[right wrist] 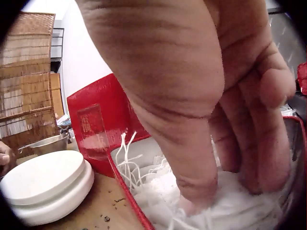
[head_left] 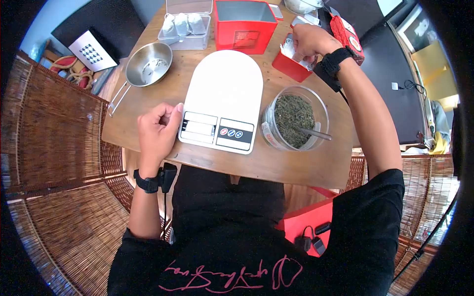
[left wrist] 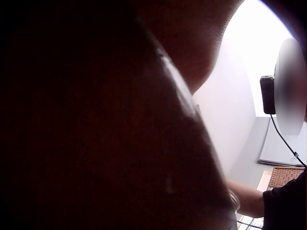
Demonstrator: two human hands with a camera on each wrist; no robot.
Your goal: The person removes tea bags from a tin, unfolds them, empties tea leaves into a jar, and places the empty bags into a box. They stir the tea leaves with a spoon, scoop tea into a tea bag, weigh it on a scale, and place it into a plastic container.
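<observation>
My right hand reaches into a small red box at the back right. In the right wrist view its fingers and thumb point down, spread apart, with the tips sunk among white drawstring bags with loose white strings. My left hand rests at the table's near left, fingers loosely curled and empty, its thumb right at the edge of a white kitchen scale. The scale's top bears nothing. Right of it stands a clear tub of dried, chopped dark green leaves, with a metal spoon in it.
A steel pan with a wire handle stands at the left. At the back are a clear plastic box holding several filled white pouches and a larger red box. Leaf crumbs lie by the scale.
</observation>
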